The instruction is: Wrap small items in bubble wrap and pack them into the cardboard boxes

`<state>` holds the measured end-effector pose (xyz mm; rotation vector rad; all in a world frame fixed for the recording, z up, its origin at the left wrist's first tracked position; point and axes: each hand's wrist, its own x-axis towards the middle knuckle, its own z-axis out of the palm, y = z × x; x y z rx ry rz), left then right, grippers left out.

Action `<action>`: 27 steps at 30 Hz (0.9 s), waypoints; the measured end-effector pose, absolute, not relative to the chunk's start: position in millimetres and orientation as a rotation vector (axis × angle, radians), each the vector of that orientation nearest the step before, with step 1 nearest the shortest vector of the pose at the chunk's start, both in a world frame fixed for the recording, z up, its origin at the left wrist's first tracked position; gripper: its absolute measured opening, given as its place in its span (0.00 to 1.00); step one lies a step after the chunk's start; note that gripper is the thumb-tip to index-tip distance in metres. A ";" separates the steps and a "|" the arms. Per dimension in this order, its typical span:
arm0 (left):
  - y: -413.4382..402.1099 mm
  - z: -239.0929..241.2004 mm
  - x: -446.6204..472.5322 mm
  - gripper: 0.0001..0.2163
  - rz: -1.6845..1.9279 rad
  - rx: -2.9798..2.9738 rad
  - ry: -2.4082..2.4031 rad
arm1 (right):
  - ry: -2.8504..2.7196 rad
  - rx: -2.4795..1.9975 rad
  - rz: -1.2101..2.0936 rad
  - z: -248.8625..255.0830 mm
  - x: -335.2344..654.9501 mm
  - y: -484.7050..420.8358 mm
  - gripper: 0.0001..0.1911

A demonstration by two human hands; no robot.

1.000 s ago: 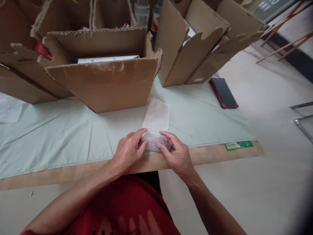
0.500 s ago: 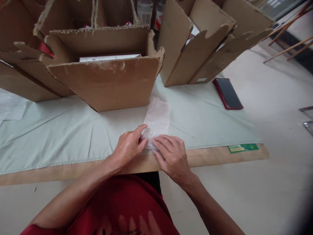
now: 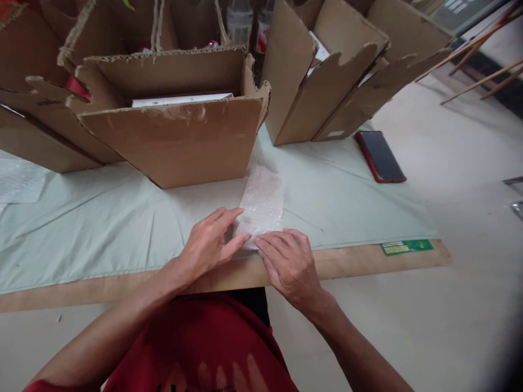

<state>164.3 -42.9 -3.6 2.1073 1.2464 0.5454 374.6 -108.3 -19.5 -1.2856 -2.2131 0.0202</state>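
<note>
Left hand [image 3: 208, 244] lies flat, fingers spread, pressing the near left edge of a bubble-wrap strip [image 3: 263, 200]. Right hand [image 3: 288, 260] lies flat, fingers together, covering the strip's near end. Neither pinches it. The strip rests on pale green cloth [image 3: 102, 223] at the wooden table edge [image 3: 355, 260], its far end just before an open cardboard box [image 3: 175, 136]. Second box [image 3: 327, 81] stands right; red-cased phone [image 3: 379, 157] lies beside it.

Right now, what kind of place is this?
Probably a packing bench in a small workshop: open cardboard boxes stand on a cloth-covered table, and both hands, left hand and right hand, press flat on a bubble-wrap sheet.
</note>
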 end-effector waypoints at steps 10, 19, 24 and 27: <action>-48.0 -11.9 162.6 0.15 0.636 2.079 1.030 | -1.933 -1.407 0.459 -11.8 387.2 -98.6 0.10; -27.2 -14.1 183.0 0.16 0.528 1.999 1.205 | -2.178 -1.374 -0.004 -22.7 388.8 -103.4 0.11; -33.7 -6.4 174.8 0.17 0.693 2.125 1.025 | -2.136 -1.318 0.128 -21.6 394.0 -99.6 0.10; -36.4 -3.0 171.0 0.19 0.722 2.176 0.905 | -2.070 -1.330 0.347 -14.1 401.7 -100.1 0.11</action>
